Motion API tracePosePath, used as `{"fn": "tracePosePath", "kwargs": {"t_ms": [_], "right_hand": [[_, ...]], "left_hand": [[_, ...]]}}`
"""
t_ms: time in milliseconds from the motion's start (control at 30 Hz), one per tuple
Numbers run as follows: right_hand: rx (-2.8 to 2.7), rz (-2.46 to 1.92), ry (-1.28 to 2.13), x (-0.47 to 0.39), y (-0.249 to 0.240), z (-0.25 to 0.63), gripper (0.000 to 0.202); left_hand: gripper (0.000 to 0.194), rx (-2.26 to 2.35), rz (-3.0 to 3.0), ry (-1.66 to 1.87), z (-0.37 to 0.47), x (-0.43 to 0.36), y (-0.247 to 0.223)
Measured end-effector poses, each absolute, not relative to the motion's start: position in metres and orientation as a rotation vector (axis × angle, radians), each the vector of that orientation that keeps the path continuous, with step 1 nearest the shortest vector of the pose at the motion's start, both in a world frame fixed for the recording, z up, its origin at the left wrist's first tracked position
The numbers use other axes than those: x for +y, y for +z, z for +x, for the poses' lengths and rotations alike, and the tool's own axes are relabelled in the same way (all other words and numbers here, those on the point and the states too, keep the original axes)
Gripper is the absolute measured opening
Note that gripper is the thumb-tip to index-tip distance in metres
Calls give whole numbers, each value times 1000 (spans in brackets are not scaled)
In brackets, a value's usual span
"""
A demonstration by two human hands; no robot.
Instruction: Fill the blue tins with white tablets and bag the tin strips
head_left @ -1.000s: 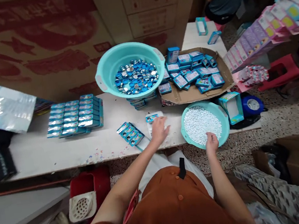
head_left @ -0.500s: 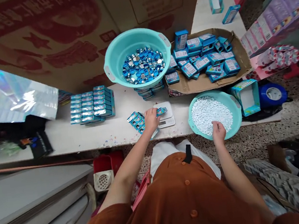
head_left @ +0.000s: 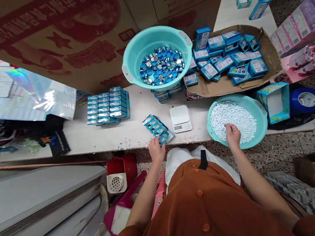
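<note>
My left hand (head_left: 157,150) is closed on a small blue box (head_left: 163,138) at the near end of a row of blue boxes (head_left: 151,124) with round holes, by the table's front edge. My right hand (head_left: 233,136) is over the near part of a turquoise basin (head_left: 262,120) of white pellets (head_left: 232,118). Its fingers are pinched together; whatever they hold is too small to make out. Between the hands a white scale (head_left: 180,118) stands with nothing on its plate.
Behind the scale is a turquoise basin (head_left: 131,65) of blue and silver caps. A cardboard tray (head_left: 272,56) of blue boxes stands at the back right. Stacked blue boxes (head_left: 117,103) are on the left. A large carton (head_left: 87,38) rises behind.
My left hand has moved from the scale to the near end of the box row, bringing a box down there. My right hand stays at the pellets. The whole view has shifted slightly.
</note>
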State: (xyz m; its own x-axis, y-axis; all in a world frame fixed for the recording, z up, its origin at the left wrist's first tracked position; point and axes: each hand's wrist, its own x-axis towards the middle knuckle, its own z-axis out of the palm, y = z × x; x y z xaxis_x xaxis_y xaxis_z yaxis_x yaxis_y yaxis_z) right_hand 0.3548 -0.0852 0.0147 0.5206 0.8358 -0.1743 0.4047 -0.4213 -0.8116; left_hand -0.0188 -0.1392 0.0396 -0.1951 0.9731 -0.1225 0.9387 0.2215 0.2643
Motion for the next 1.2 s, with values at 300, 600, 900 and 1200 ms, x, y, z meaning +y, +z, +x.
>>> {"fn": "tracePosePath", "kwargs": {"t_ms": [300,600,900,1200], "right_hand": [[-922,-2025,753,-97,11,362,34],[-834,-2066,728,-118,14,372,35],[-843,-2045,816,-110,10,367,39],[-866,-1985,834,-100,14,351,41]], "left_hand": [[40,2112,1982,158,-19,-111,21],[43,2260,1899,121,-13,-118,11],[58,2126,2056,83,-24,-109,1],[63,2143,2098,147,-20,-115,12]]}}
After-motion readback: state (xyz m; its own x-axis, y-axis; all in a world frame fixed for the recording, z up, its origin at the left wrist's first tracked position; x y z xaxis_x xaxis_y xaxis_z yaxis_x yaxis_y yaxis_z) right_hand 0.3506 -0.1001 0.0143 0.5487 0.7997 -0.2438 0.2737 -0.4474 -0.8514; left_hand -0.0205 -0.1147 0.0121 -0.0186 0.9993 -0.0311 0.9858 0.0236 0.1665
